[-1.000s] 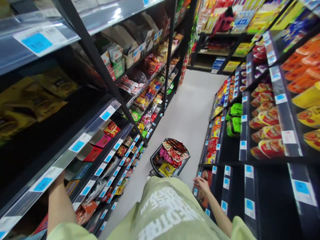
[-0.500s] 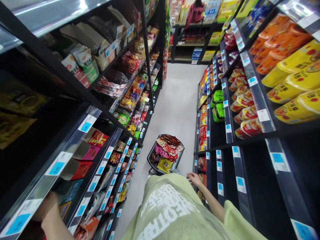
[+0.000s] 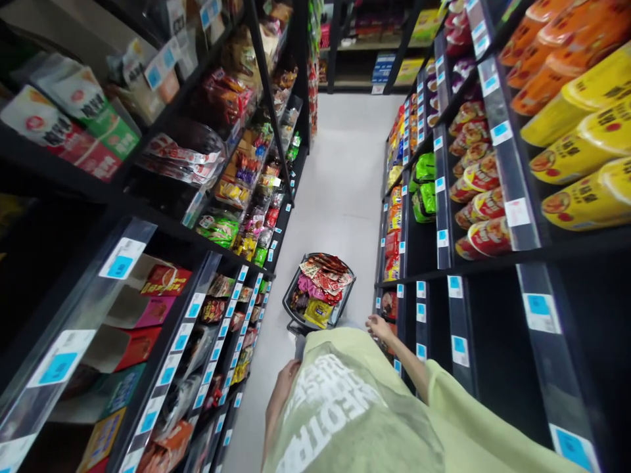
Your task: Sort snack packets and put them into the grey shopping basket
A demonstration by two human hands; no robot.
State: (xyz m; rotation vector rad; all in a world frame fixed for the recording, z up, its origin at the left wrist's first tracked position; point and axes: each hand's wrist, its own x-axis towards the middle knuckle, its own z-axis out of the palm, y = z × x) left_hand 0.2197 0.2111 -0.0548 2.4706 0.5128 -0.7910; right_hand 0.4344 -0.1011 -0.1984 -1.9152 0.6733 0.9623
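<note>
My left hand [image 3: 287, 378] is low at my left side, against the hem of my green shirt [image 3: 340, 394]. Its fingers are partly hidden, and a dark grey piece shows just above them, below the basket's near left corner; whether I grip it cannot be made out. My right hand [image 3: 378, 326] hangs loosely beside the right shelves, fingers a little bent and apart, holding nothing. Ahead of me on the floor stands a black shopping basket [image 3: 351, 284]. Red and white snack packets [image 3: 328, 272], pink packets [image 3: 309, 288] and a yellow packet [image 3: 318, 312] fill it.
Shelves of bagged snacks and opened cartons [image 3: 165, 280] line the left. On the right are cup noodles [image 3: 582, 144] and green packs [image 3: 424, 187]. A pale floor aisle [image 3: 345, 157] runs between them to a shelf [image 3: 365, 46] across the end.
My left hand has come out of the left shelf and down to my side. The view has tipped down and shifted, with the basket now slightly further left. The right hand still hangs loosely.
</note>
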